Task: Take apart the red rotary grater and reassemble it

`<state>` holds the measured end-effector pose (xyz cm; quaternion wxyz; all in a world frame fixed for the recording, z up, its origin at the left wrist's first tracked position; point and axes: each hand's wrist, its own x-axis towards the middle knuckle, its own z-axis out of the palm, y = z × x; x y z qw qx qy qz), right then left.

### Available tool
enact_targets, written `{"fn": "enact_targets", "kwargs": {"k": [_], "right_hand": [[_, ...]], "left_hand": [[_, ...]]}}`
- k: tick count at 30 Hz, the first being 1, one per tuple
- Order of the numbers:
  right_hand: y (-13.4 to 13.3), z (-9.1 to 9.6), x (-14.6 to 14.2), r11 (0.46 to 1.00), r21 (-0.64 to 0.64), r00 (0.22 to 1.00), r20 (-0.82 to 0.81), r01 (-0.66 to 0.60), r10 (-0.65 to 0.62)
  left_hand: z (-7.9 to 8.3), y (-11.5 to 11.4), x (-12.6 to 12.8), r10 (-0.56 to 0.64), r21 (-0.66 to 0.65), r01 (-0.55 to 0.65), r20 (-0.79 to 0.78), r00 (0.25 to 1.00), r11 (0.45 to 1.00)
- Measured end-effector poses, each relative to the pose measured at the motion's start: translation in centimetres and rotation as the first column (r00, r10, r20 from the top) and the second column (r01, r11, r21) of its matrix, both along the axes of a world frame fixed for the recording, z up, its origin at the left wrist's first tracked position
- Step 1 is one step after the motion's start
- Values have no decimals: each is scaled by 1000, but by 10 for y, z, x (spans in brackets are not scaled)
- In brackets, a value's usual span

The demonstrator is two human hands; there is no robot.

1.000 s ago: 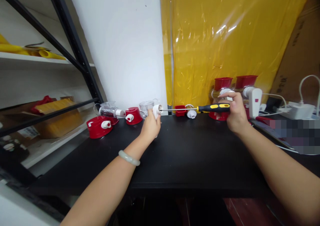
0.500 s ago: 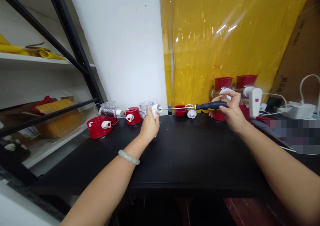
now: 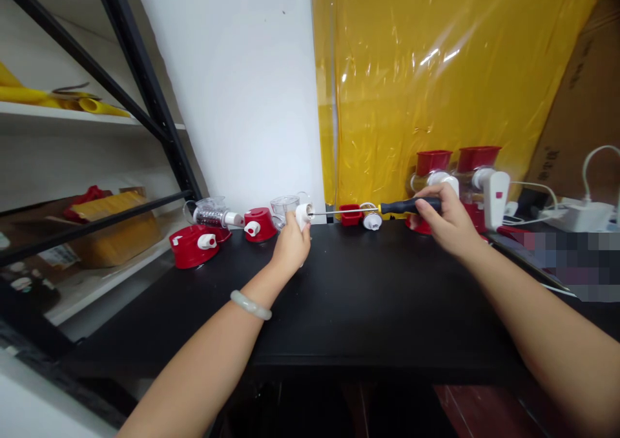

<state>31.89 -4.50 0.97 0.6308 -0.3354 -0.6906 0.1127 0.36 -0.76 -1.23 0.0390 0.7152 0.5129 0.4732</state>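
Black screwdriver (image 3: 387, 208) handle rotated, yellow hidden

1. There is one camera. It sits on the person's head.
2. It looks forward and a bit down, over the black table (image 3: 368, 309) to its far edge.
3. It faces a white wall (image 3: 242, 89) and a yellow plastic sheet (image 3: 436, 70).
4. Both forearms reach in from the bottom corners, so the camera is close.
5. A metal shelf (image 3: 72, 121) stands past the table's left edge.
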Motion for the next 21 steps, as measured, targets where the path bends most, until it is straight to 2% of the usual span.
{"fn": "enact_targets", "kwargs": {"k": [3, 5, 8, 10, 13, 16, 19, 21], "right_hand": [[1, -1, 1, 996, -69, 999, -9, -51, 51], [2, -1, 1, 997, -5, 995, -50, -82, 82], [2, 0, 0, 996, 85, 999, -43, -17, 21], [0, 0, 0, 998, 55, 1000, -5, 23, -23], [-1, 0, 1, 1000, -8, 1000, 27, -2, 2], [-1, 1, -1, 997, 71, 1000, 2, -12, 12], [-3, 4, -3, 985, 151, 995, 31, 88, -93], [-6, 5, -3, 981, 116, 984, 74, 153, -163]], "left_hand": [[0, 0, 0, 24, 2, -24, -32, 999, 1000], [0, 0, 0, 24, 5, -23, -33, 999, 1000], [1, -1, 1, 18, 3, -18, -36, 999, 1000], [1, -2, 1, 16, -8, -16, -40, 999, 1000], [1, -3, 2, 17, -27, -18, -39, 999, 999], [2, -3, 2, 18, -32, -19, -31, 999, 999], [2, -3, 1, 17, -32, -18, -26, 1000, 999], [2, -3, 2, 10, -32, -10, -19, 1000, 999]]}}
